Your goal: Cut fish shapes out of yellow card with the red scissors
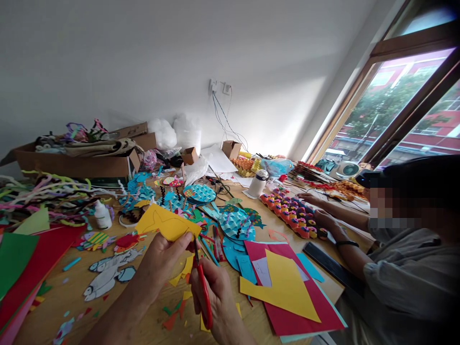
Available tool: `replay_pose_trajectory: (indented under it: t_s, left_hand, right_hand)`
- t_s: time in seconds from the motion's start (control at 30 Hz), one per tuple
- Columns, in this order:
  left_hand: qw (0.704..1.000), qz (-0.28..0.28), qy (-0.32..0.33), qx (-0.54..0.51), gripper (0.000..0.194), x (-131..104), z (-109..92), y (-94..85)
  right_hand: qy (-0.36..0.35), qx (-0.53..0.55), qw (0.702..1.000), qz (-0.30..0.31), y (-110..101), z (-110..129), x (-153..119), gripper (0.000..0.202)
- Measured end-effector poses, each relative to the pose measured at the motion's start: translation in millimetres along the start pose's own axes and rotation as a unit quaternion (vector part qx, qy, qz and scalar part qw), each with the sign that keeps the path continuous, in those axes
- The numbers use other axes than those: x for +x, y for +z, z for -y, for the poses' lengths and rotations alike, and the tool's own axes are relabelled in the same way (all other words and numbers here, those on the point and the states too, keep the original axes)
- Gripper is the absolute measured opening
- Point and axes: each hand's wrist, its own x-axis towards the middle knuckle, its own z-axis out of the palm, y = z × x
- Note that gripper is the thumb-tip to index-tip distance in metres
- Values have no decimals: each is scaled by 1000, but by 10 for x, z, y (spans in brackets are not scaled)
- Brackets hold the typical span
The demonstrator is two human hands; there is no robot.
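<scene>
My left hand (pixel 163 256) pinches a piece of yellow paper (pixel 161 221) with a pencil outline drawn on it, holding it above the table. In my right hand (pixel 217 292) is a pair of red-handled scissors (pixel 203 292). The blades meet the paper's right edge close to my left fingertips; part of them is hidden. Small yellow, orange and green paper scraps lie on the wood below my hands. Paper fish cut-outs (pixel 108 273) rest left of my left arm. A larger yellow sheet (pixel 287 282) lies on red paper (pixel 287 321) to the right.
A co-worker (pixel 413 249) sits at right, hands at a painted egg tray (pixel 294 215). A white glue bottle (pixel 102 215), pipe cleaners (pixel 53 196) and a cardboard box (pixel 79 163) stand at left. Blue paper fish (pixel 235 225) sit mid-table. A black phone (pixel 332 266) lies near the right edge.
</scene>
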Motion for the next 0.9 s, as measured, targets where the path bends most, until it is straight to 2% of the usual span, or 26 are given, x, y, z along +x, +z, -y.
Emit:
replay_pose_trajectory:
  t_s: [0.33,0.9]
  left_hand:
    - [999,1,-10,37,13,4,-31,-13]
    - [998,40,3,51,16,-18,-27,-15]
  right_hand:
    - [2,78,995,60,-27,102,-38,41]
    - [6,68,997,36,-25,88,-29,47]
